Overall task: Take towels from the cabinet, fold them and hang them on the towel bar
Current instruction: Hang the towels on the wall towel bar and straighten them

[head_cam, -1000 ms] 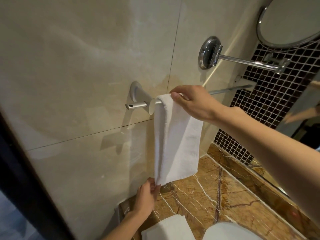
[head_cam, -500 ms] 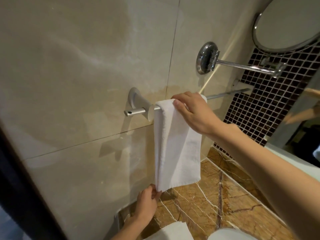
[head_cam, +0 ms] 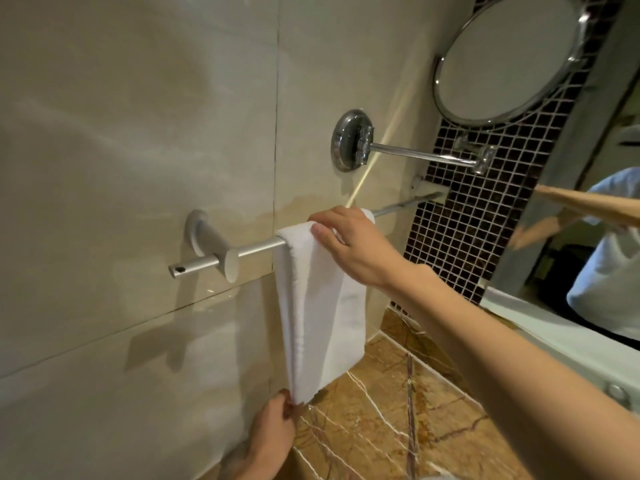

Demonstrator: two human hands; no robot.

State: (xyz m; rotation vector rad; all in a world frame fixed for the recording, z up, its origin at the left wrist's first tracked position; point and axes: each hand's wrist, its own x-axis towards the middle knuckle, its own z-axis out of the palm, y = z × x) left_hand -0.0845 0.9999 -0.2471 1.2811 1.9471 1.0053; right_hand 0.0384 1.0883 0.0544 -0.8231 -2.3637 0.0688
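Note:
A folded white towel (head_cam: 322,317) hangs over the metal towel bar (head_cam: 256,247) on the beige tiled wall. My right hand (head_cam: 360,244) lies on the top of the towel where it bends over the bar, fingers curled over the fold. My left hand (head_cam: 273,431) pinches the towel's lower left corner from below. The bar's right stretch (head_cam: 405,204) runs on toward the mosaic wall.
A round shaving mirror (head_cam: 505,57) on a chrome arm (head_cam: 415,154) juts from the wall above the bar. A brown marble counter (head_cam: 398,417) lies below the towel. A dark mosaic strip (head_cam: 485,209) and a large wall mirror (head_cam: 595,244) are at the right.
The view has tilted up and closed in, so the folded towels on the counter have left the frame. The towel has slid a little to the right along the bar; both hands keep their hold.

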